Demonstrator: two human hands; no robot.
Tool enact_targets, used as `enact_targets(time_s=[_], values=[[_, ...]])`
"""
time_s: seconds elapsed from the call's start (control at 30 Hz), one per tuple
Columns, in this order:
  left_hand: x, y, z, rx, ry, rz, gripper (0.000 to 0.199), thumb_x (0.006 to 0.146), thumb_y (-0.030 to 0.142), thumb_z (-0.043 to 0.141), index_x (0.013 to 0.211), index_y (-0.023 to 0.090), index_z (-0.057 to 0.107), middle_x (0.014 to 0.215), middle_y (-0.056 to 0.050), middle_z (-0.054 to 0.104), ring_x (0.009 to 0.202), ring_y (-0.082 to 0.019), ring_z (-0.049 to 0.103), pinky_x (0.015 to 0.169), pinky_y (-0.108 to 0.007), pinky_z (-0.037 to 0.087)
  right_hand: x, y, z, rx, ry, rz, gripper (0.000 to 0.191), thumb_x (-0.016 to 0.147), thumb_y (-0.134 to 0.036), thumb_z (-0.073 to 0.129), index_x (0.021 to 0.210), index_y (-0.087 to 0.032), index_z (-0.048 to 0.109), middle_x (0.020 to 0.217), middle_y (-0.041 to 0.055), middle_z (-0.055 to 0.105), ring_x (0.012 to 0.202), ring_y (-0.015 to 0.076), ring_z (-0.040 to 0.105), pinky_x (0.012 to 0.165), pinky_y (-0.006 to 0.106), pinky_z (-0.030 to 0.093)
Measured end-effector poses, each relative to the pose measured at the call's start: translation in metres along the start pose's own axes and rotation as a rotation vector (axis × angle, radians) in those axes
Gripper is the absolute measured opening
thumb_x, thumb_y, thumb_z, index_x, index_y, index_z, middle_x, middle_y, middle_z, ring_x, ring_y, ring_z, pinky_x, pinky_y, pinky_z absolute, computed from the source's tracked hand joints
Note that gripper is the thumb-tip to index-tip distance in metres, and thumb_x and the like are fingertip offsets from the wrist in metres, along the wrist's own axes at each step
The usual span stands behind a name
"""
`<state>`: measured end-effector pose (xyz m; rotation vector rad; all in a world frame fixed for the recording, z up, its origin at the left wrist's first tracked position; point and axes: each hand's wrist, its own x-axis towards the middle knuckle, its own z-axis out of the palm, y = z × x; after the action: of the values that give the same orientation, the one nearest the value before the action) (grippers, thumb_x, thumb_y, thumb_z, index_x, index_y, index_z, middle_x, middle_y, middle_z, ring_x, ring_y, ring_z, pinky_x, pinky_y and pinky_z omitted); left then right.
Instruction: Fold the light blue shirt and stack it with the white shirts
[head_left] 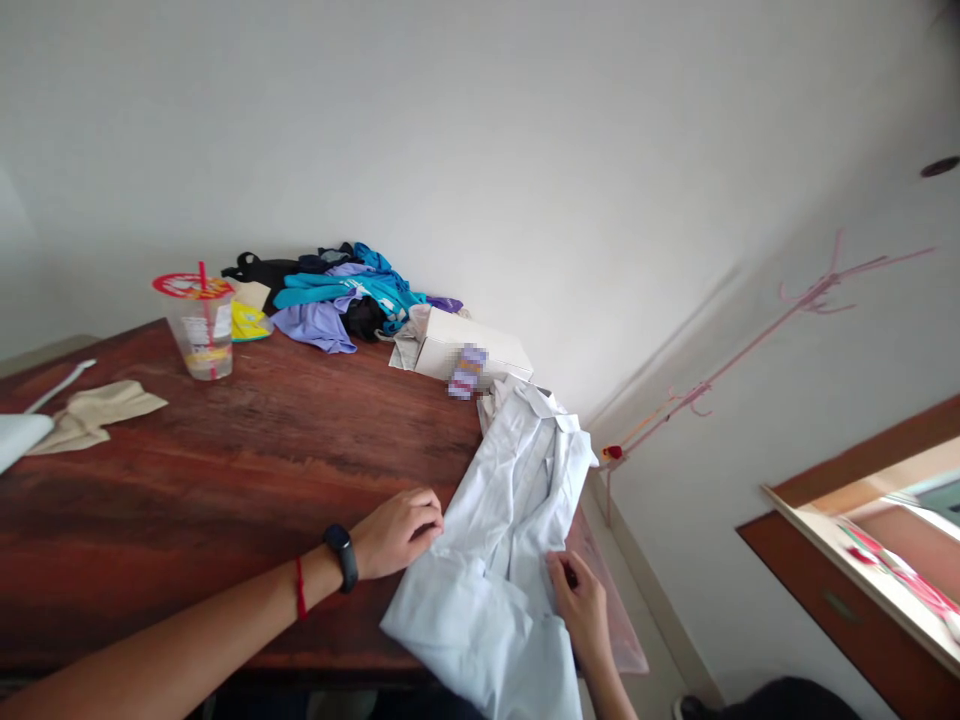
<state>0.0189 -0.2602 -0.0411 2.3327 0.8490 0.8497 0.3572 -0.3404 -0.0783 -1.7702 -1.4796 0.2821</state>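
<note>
A pale blue-white collared shirt lies lengthwise at the right end of the dark wooden table, its collar toward the wall and its lower part hanging over the near edge. At the shirt's left edge is my left hand, fingers curled together and pinching the fabric edge. My right hand holds the right edge of the shirt between thumb and curled fingers, a little nearer to me.
A plastic cup with a red straw stands at the left back, beside a heap of clothes. A white box sits behind the shirt. Beige cloth lies far left. A pink coat rack leans rightward.
</note>
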Motion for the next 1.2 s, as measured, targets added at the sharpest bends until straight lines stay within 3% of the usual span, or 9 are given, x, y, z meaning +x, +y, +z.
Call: enact_targets(time_s=[0.3,0.7,0.83,0.97,1.1,1.2], values=[[0.001,0.000,0.003,0.046,-0.002,0.029,0.019,0.096,0.017,0.054,0.089,0.020,0.071,0.096,-0.004,0.063,0.090,-0.018,0.060,0.085,-0.029,0.045,0.002,0.001,-0.002,-0.030,-0.053,-0.004,0.047,0.090,-0.059,0.056,0.073,-0.017,0.068,0.067,0.0030,0.063,0.065,0.0196,0.057,0.061,0.027,0.043],[0.000,-0.002,0.004,0.035,-0.024,0.029,0.016,0.095,0.014,0.057,0.091,0.020,0.071,0.098,-0.003,0.063,0.093,-0.018,0.061,0.088,-0.029,0.046,0.003,0.004,0.002,-0.039,-0.027,0.011,0.046,0.088,-0.058,0.058,0.071,-0.017,0.067,0.065,0.0020,0.060,0.062,0.0176,0.052,0.060,0.027,0.040],[-0.003,0.000,0.000,0.038,-0.069,0.067,0.010,0.090,0.026,0.069,0.098,0.023,0.075,0.111,-0.005,0.063,0.102,-0.022,0.062,0.096,-0.034,0.046,0.002,0.000,0.004,-0.042,-0.002,-0.016,0.048,0.090,-0.059,0.054,0.068,-0.018,0.065,0.062,0.0012,0.056,0.061,0.0174,0.051,0.059,0.027,0.038],[-0.007,-0.001,0.000,0.019,-0.093,0.113,0.018,0.081,0.032,0.080,0.096,0.024,0.076,0.125,-0.007,0.060,0.118,-0.027,0.057,0.106,-0.039,0.042,0.001,-0.004,0.004,-0.067,-0.006,-0.046,0.048,0.092,-0.057,0.052,0.067,-0.018,0.064,0.063,0.0010,0.055,0.061,0.0174,0.051,0.060,0.027,0.038],[-0.006,-0.001,0.000,-0.034,-0.081,0.113,0.002,0.084,0.022,0.072,0.085,0.022,0.070,0.125,-0.006,0.062,0.122,-0.026,0.056,0.110,-0.038,0.039,0.002,-0.002,0.001,-0.087,-0.072,-0.034,0.044,0.093,-0.054,0.053,0.071,-0.018,0.065,0.066,0.0011,0.056,0.065,0.0178,0.053,0.063,0.027,0.039],[-0.007,0.013,-0.007,-0.146,-0.103,0.117,0.003,0.086,0.018,0.063,0.087,0.020,0.063,0.117,-0.005,0.068,0.121,-0.024,0.057,0.111,-0.036,0.038,0.003,-0.001,-0.001,-0.076,-0.084,-0.013,0.042,0.094,-0.053,0.054,0.074,-0.018,0.066,0.068,0.0012,0.057,0.066,0.0179,0.053,0.063,0.027,0.039]])
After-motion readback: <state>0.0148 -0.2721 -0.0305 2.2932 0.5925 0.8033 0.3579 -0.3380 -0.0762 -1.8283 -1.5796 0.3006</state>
